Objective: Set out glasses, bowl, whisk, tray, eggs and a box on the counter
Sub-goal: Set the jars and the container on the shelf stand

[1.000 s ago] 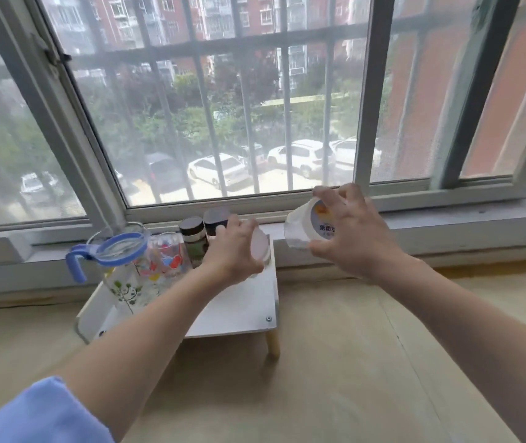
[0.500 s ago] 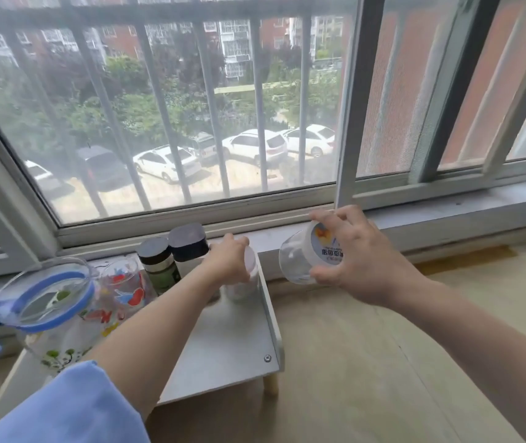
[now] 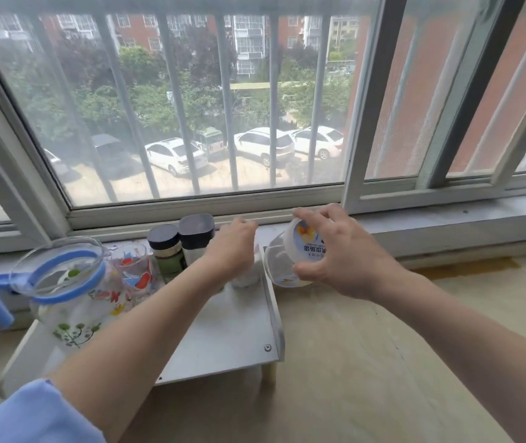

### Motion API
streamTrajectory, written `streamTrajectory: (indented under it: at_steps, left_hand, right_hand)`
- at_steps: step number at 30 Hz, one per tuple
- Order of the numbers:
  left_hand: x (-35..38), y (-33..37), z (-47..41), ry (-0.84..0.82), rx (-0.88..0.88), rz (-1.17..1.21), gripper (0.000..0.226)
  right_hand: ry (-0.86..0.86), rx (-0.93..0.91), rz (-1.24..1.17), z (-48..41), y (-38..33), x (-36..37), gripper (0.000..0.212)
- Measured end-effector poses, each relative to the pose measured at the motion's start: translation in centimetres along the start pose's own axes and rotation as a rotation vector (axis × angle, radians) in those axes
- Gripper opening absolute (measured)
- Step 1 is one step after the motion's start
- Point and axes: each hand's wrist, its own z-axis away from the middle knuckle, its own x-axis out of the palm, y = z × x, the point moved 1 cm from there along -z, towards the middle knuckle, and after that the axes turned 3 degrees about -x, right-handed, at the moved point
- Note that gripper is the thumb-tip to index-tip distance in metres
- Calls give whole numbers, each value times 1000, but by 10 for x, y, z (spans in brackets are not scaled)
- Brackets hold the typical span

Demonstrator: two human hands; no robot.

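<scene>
Hands [image 3: 341,254] on two glasses [image 3: 290,260].

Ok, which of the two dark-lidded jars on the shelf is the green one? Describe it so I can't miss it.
Start at the small white shelf under the window. At its back, between the painted glass and the left hand, stand two dark-capped jars. The green jar is the left, shorter one, with a round lid; its neighbour has a squarish cap.
</scene>
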Motion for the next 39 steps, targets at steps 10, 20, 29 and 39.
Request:
streamTrajectory:
  at_steps: [10, 20, 29, 39]
  left_hand:
    - [-51, -13, 106, 138, 53, 576, 75]
    - [9, -25, 135, 150, -87, 636, 74]
    - [48, -46, 100, 38, -129, 752, 73]
    - [56, -56, 72, -54, -142, 753, 74]
  right_hand:
    - [85, -251, 0, -2, -61, 8, 79]
    - [-183, -142, -6, 8, -65, 61, 81]
    - [-290, -15, -19, -15, -43, 97, 83]
    - [-317, 17, -80, -30, -28, 112, 72]
